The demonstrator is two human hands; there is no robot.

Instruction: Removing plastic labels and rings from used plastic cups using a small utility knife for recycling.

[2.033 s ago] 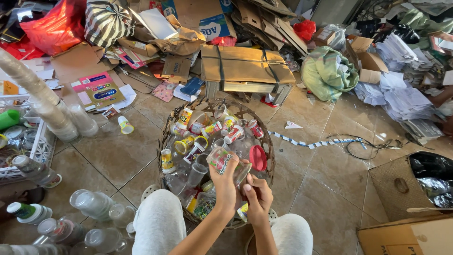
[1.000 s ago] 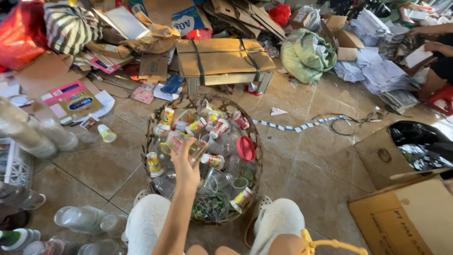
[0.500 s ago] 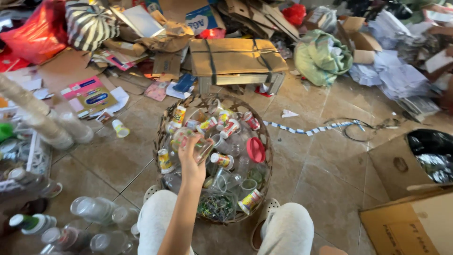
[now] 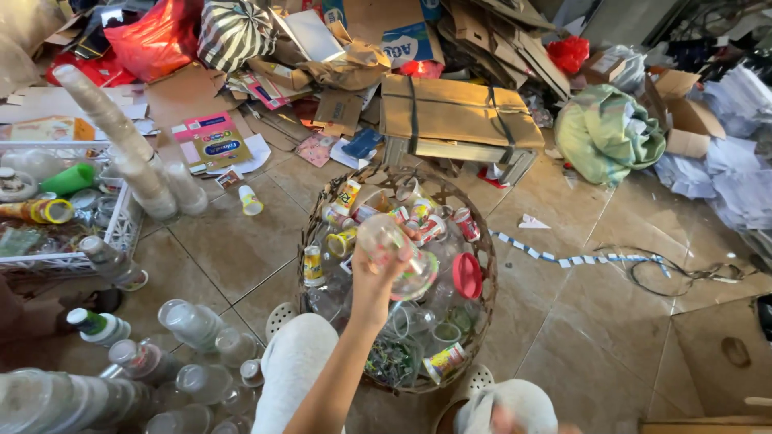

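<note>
The left hand (image 4: 371, 272) is closed around a clear plastic cup (image 4: 396, 245), holding it above the round woven basket (image 4: 482, 241) full of cups, while the right hand is outside the view.

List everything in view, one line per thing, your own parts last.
Round woven wire basket: one, brown, centre floor, filled with cups and small bottles.
Clear plastic cup: one, held over the basket.
Red round lid: one, inside the basket, right side.
Strapped flat cardboard bundle: one, tan, behind the basket.
Green cloth bundle: one, upper right.
Stacked clear cups: one long stack, leaning at left.
White plastic crate: one, far left.
Left hand: gripping the cup.
Right hand: cannot be made out.
</note>
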